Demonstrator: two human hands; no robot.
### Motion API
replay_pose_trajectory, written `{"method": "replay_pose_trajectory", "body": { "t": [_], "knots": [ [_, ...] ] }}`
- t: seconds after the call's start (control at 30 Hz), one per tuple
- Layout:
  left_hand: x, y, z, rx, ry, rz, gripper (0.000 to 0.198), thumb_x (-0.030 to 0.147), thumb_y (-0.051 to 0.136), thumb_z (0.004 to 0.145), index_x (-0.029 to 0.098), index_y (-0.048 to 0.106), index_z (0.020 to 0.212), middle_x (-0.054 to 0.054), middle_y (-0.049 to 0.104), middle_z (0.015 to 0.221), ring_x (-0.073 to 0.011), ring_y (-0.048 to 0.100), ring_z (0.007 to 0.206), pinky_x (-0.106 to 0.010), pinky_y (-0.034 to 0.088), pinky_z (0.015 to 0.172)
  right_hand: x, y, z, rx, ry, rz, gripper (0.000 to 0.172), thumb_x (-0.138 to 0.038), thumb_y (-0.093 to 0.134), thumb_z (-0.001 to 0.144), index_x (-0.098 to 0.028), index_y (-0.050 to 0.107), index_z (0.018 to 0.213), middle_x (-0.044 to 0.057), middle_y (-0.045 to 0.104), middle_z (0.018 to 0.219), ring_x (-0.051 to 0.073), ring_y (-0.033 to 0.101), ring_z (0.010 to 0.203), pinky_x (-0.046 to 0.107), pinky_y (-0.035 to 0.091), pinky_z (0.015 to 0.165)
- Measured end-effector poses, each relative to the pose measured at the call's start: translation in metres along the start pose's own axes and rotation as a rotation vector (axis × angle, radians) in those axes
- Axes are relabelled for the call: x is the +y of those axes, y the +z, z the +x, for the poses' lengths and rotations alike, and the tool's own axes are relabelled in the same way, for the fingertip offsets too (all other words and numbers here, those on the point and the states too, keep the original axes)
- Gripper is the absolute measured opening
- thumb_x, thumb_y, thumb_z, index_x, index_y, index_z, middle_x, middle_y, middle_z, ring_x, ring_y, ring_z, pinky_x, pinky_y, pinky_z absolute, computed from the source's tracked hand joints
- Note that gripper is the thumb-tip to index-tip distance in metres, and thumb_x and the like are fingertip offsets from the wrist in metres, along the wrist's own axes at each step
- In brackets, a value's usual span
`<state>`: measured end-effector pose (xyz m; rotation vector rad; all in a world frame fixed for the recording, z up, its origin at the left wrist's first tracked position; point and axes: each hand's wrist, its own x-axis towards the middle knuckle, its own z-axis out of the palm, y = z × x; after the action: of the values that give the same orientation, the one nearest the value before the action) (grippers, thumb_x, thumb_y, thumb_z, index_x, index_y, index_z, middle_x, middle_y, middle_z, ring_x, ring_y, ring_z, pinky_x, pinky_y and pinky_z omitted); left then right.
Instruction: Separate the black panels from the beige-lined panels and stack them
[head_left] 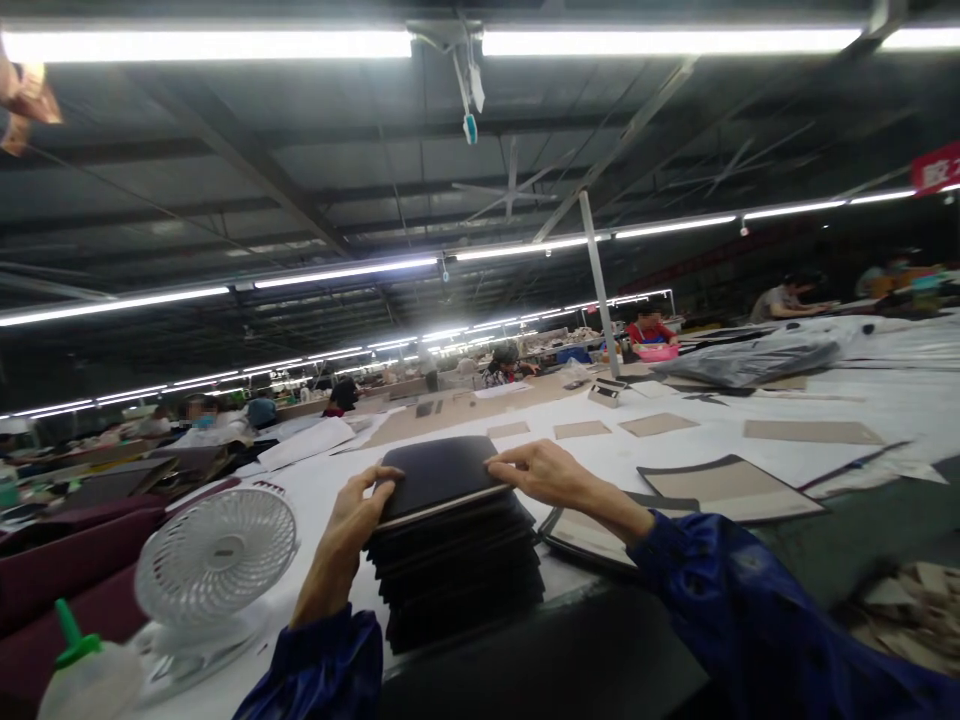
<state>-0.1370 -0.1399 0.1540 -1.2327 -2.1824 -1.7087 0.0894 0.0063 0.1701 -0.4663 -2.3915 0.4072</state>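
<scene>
A stack of dark flat pieces stands on the white table in front of me. On top lies a dark panel with a pale edge. My left hand grips the panel's left edge with curled fingers. My right hand presses on its right edge, fingers bent over the rim. Both sleeves are blue.
A small white fan and a green-capped squeeze bottle stand at the left. Tan and dark flat pieces lie spread over the table to the right. A metal post rises behind. Other people work at tables farther back.
</scene>
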Motion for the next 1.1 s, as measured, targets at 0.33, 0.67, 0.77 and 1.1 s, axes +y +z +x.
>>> {"method": "replay_pose_trajectory", "body": {
  "t": [0.33, 0.67, 0.77, 1.1],
  "knots": [
    [0.007, -0.005, -0.016, 0.174, 0.033, 0.146, 0.061, 0.063, 0.029, 0.087, 0.019, 0.070, 0.097, -0.010, 0.071, 0.103, -0.0306, 0.059, 0.106, -0.040, 0.042, 0.091, 0.007, 0.017, -0.001, 0.083, -0.049, 0.015, 0.035, -0.040, 0.042, 0.095, -0.024, 0.074, 0.091, 0.003, 0.073, 0.087, 0.019, 0.065, 0.083, 0.025, 0.044, 0.070],
    [-0.005, 0.000, -0.023, 0.314, 0.038, 0.121, 0.070, 0.061, 0.015, 0.090, 0.019, 0.070, 0.078, -0.011, 0.068, 0.098, -0.0300, 0.057, 0.103, -0.042, 0.037, 0.096, 0.012, 0.035, -0.008, 0.206, -0.058, 0.071, 0.041, -0.045, 0.037, 0.097, -0.023, 0.070, 0.090, 0.003, 0.070, 0.085, 0.018, 0.063, 0.081, 0.027, 0.044, 0.074],
    [-0.010, -0.002, -0.017, 0.306, 0.098, 0.156, 0.071, 0.062, 0.014, 0.090, 0.020, 0.069, 0.072, -0.011, 0.066, 0.093, -0.0296, 0.055, 0.102, -0.043, 0.036, 0.097, 0.011, 0.022, -0.011, 0.068, -0.052, 0.140, 0.042, -0.049, 0.035, 0.096, -0.027, 0.070, 0.103, 0.002, 0.071, 0.089, 0.019, 0.064, 0.085, 0.029, 0.046, 0.078],
    [-0.015, -0.015, -0.027, 0.405, 0.282, 0.065, 0.061, 0.055, 0.020, 0.094, 0.016, 0.067, 0.095, -0.010, 0.061, 0.111, -0.0252, 0.050, 0.111, -0.041, 0.038, 0.099, 0.087, -0.002, -0.085, -0.352, 0.227, -0.281, 0.080, -0.051, 0.069, 0.070, -0.014, 0.047, 0.137, 0.022, 0.049, 0.135, 0.039, 0.049, 0.120, 0.049, 0.038, 0.098]
  ]
}}
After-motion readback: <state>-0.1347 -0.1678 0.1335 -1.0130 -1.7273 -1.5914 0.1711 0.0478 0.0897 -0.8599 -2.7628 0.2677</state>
